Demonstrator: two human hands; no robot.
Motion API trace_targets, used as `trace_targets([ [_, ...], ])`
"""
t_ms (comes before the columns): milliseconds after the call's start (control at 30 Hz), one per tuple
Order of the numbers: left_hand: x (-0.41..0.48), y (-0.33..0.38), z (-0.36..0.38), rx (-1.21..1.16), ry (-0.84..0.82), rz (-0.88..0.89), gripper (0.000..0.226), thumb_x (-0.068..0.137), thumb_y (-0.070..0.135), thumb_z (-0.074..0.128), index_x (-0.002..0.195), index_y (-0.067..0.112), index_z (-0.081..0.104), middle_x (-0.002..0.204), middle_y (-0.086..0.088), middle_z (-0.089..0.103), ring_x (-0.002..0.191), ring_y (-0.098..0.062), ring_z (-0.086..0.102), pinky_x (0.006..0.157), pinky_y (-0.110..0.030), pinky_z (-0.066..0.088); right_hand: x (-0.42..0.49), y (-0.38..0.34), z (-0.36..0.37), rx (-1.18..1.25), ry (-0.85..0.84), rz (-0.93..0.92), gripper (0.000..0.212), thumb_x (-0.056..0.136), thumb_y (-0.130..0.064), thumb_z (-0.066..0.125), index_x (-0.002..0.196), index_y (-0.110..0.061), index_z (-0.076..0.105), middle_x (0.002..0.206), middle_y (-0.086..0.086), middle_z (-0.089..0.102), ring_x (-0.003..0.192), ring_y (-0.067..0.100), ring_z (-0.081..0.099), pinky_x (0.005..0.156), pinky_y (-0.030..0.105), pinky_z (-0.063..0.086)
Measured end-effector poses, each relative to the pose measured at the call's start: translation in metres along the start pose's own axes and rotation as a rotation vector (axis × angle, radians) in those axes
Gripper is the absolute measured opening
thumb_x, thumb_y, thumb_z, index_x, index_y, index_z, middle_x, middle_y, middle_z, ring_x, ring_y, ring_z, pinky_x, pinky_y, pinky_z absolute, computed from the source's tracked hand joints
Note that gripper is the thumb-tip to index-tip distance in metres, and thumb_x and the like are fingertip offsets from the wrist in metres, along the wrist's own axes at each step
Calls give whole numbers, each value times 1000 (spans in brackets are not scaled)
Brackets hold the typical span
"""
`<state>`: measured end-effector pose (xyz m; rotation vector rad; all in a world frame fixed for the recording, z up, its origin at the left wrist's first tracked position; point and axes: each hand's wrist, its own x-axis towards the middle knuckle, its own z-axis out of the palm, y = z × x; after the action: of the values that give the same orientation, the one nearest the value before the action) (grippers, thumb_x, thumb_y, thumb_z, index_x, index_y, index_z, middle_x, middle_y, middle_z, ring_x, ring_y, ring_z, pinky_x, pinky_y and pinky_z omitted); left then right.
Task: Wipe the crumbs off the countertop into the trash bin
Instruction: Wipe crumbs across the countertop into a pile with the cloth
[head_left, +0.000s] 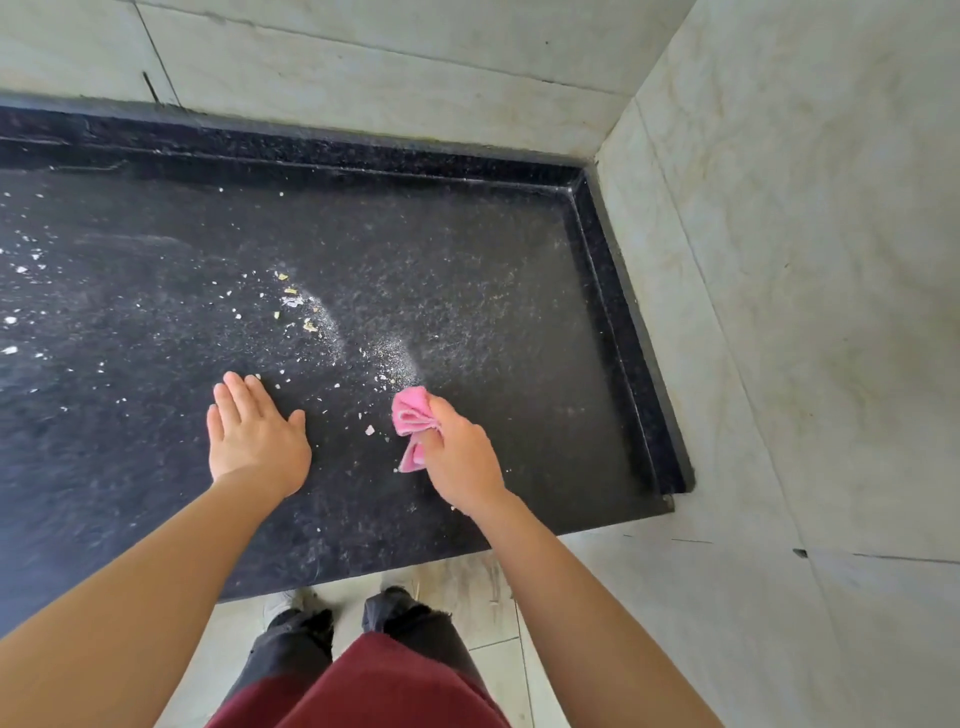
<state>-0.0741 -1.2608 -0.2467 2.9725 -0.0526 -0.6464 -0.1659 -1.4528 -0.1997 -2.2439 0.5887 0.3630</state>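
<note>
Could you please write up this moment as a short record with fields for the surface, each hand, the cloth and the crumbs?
surface: dark speckled countertop, in a tiled corner
left hand: flat on the countertop, fingers straight
right hand: grips the pink cloth
cloth: bunched, at the countertop
crumbs: scattered ahead of and left of both hands, with a pale dusty streak ahead of the cloth
progress: crumbs not yet cleared

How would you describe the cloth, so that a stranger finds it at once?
Look at the black speckled countertop in the tiled corner. Near its front edge, the right hand grips a small bunched cloth. It is the only pink thing, beside pale crumbs.
</note>
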Motion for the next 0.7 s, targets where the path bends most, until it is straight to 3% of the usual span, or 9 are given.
trace_targets([
  [100,0,-13,-1,3,11,69,69,99,39,24,149,-2,-1,158,-20,-4,146,-32,-3,119,-43,2,-11,44,-43,-31,257,202,45,93,-19,37,134,-37,44,95,0,66,94,27,62,83,37,47],
  [167,-1,-22,0,-6,13,116,67,100,38,24,150,1,0,159,-18,-4,147,-31,-3,119,-43,1,-27,91,-75,-153,374,445,44,94,-16,41,135,-31,44,96,6,65,88,28,59,77,35,44],
  [267,-2,-37,3,-46,10,192,64,100,36,23,151,5,0,160,-13,-8,147,-26,-8,119,-42,-4,-57,125,-86,-222,319,688,56,91,-6,50,142,-25,39,104,15,65,94,33,61,78,33,45],
  [367,-3,-49,3,-84,24,269,62,100,33,24,151,5,3,161,-10,-6,147,-24,-9,119,-41,-5,-61,97,-34,-260,371,620,53,94,-7,44,142,-27,36,88,10,59,80,28,56,69,30,41],
  [467,-5,-64,0,-122,68,293,61,100,30,25,151,3,6,161,-10,-2,148,-24,-7,119,-41,-3,-54,31,36,-196,402,469,54,89,-3,41,135,-31,40,87,7,63,84,32,61,65,30,35],
  [567,-6,-81,-4,-154,86,277,61,100,29,27,151,3,6,161,-10,-2,148,-24,-7,119,-40,-3,-51,-29,87,-74,381,342,49,83,2,43,118,-32,46,72,-13,51,79,29,61,63,28,31],
  [700,-4,-104,-6,-160,92,231,62,100,29,29,151,1,7,160,-16,-2,148,-29,-6,120,-42,-2,-40,-56,102,33,169,211,58,88,-6,40,138,-34,44,98,2,68,84,25,58,70,30,39],
])
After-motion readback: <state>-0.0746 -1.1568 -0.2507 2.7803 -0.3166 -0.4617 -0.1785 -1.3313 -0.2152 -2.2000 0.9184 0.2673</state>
